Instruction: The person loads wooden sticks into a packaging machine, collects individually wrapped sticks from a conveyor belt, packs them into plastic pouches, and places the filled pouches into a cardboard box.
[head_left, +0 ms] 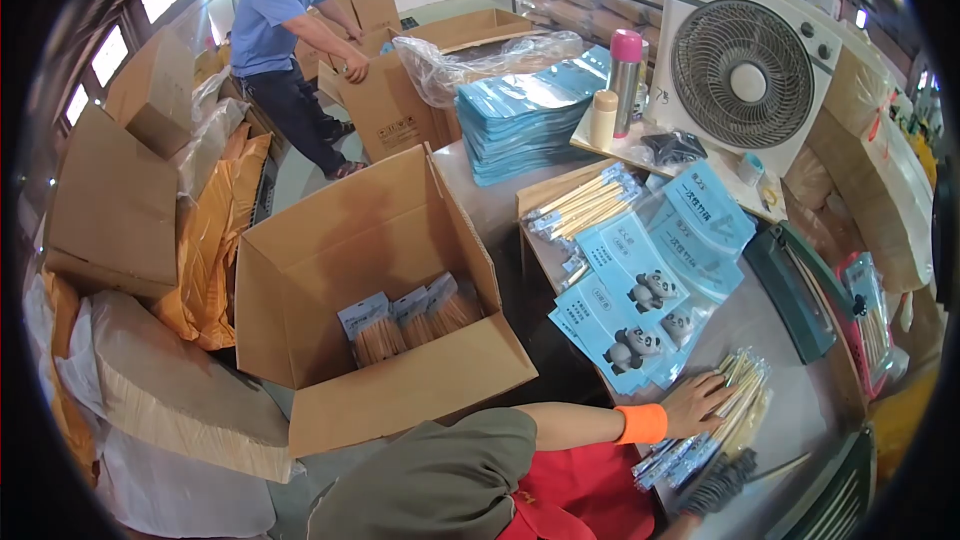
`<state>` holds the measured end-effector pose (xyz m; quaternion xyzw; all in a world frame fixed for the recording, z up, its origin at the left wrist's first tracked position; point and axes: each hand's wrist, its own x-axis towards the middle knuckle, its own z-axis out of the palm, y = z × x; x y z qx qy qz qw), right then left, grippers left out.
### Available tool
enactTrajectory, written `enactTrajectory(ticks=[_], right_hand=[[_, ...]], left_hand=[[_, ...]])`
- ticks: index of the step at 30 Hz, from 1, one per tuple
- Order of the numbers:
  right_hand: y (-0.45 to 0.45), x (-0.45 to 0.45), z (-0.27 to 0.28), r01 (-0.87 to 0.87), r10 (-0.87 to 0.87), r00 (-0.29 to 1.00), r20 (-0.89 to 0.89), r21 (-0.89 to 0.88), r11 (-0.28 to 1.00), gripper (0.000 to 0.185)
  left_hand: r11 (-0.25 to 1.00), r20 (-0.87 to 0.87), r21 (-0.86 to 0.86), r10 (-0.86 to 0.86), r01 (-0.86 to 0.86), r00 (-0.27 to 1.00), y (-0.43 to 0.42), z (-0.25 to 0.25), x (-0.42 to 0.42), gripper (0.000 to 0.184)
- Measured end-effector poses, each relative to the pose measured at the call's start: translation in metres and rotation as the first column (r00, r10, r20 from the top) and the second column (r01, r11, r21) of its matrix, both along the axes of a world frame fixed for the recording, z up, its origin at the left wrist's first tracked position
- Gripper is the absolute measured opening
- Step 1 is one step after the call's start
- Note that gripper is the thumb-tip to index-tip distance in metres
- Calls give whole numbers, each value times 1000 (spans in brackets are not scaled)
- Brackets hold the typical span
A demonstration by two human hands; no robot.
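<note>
We have our left hand (697, 405) spread over a loose bundle of wrapped bamboo chopsticks (738, 404) on the grey surface (802, 415); whether it grips them, we cannot tell. Our right hand (722, 485), in a dark grey covering, is beside the bundle, its grip unclear. Panda-printed blue bags (685, 252) lie near the chopsticks.

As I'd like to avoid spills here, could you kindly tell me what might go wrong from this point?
The wrapped sticks under the left hand reach near the edge of the table, so some might slide off. The blue bags overlap loosely and could slip, or flutter if the fan is running. The pink-capped flask beside the fan might topple if bumped.
</note>
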<state>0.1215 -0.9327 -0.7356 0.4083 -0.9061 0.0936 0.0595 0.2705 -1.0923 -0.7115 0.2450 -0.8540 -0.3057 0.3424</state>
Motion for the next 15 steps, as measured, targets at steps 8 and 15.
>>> enactTrajectory(ticks=[8,15], right_hand=[[-37,70,5,-53,130,976,174,-393,918,51],[-30,77,17,-98,210,958,196,-465,880,52]], left_hand=[[998,-107,42,43,-39,993,-1,1,0,58],[995,-111,89,51,-41,993,1,4,5,60]])
